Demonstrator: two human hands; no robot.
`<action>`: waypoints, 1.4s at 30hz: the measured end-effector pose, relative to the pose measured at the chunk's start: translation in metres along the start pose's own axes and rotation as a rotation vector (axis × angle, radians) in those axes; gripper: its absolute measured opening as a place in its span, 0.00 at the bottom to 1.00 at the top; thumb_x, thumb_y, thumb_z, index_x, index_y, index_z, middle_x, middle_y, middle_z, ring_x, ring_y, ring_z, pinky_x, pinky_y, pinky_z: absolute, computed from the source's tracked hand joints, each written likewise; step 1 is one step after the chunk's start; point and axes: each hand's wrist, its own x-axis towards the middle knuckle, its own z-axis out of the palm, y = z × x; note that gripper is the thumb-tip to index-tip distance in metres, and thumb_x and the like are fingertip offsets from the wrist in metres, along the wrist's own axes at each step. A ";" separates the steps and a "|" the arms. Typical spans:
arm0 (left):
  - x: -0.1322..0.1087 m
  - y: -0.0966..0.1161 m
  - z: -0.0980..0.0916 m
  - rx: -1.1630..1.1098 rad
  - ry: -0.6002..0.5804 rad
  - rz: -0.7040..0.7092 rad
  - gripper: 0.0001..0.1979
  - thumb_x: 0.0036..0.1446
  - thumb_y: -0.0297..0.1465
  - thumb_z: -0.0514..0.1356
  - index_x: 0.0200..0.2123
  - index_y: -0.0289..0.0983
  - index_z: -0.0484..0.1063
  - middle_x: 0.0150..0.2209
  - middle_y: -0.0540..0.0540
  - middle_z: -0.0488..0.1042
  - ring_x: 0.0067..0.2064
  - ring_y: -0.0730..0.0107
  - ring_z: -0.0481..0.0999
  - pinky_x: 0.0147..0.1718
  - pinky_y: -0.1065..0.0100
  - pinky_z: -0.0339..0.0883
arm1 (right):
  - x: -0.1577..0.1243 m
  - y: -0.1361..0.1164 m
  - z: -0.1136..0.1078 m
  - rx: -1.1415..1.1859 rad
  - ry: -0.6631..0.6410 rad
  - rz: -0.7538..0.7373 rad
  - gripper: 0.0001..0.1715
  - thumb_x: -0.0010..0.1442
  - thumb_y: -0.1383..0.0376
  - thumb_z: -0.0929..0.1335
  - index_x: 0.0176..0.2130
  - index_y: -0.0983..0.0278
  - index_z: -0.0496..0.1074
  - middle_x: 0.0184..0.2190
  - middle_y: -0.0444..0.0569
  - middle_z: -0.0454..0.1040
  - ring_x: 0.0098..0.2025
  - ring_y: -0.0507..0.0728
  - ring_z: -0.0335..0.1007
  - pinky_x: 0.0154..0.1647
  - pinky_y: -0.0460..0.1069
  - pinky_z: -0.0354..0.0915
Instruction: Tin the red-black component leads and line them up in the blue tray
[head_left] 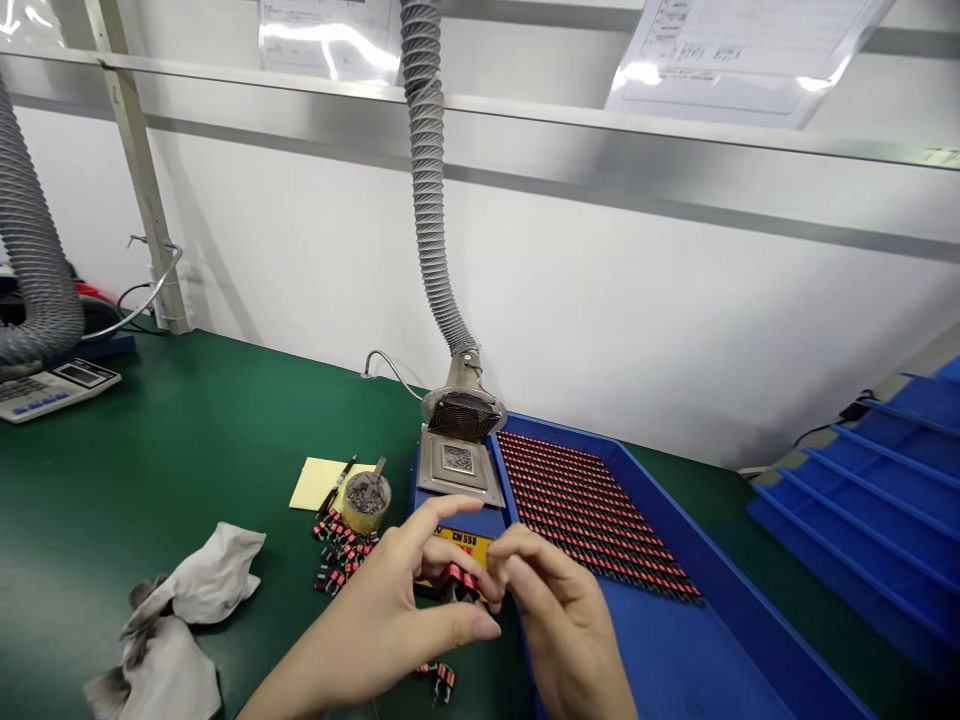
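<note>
Work looks partway: red-and-black leaded components [585,510] sit in tight rows across the far part of the blue tray [675,650], while a loose pile [341,550] of similar parts, probably left to do, lies on the green benchtop [262,440]; a few strays [445,683] lie nearer the camera. Left hand [375,600] seems to hold a small cluster of parts [452,580] between thumb and fingers, in front of the CM 558 solder pot [460,460]. Right hand [562,610] has thumb and index drawn together just beside it; can't tell if it grips anything. Edges: tray's left wall runs close along the pot, tight there; its 2 side walls bound the reach. Most room: tray floor in front of the rows, and benchtop between the pile and the smudged white fabric [217,575].
</note>
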 end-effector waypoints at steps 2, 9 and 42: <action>-0.001 -0.002 0.000 0.042 0.026 -0.007 0.33 0.50 0.28 0.64 0.58 0.49 0.57 0.39 0.53 0.76 0.46 0.66 0.71 0.50 0.64 0.59 | -0.001 0.000 0.004 -0.148 -0.049 -0.005 0.09 0.56 0.58 0.69 0.31 0.60 0.76 0.26 0.44 0.65 0.28 0.51 0.63 0.30 0.46 0.61; 0.000 -0.001 0.002 0.041 0.031 0.042 0.28 0.51 0.28 0.63 0.55 0.49 0.61 0.38 0.54 0.76 0.44 0.69 0.71 0.48 0.67 0.59 | -0.003 0.002 0.015 -0.015 0.021 -0.017 0.10 0.58 0.61 0.69 0.26 0.61 0.73 0.23 0.41 0.62 0.25 0.49 0.61 0.26 0.44 0.60; 0.002 0.002 0.003 0.179 0.183 0.132 0.09 0.61 0.34 0.54 0.31 0.37 0.69 0.30 0.52 0.69 0.34 0.74 0.66 0.33 0.74 0.57 | -0.014 0.009 0.017 -0.382 0.253 -0.376 0.10 0.54 0.69 0.71 0.37 0.56 0.77 0.28 0.44 0.75 0.28 0.52 0.71 0.30 0.45 0.68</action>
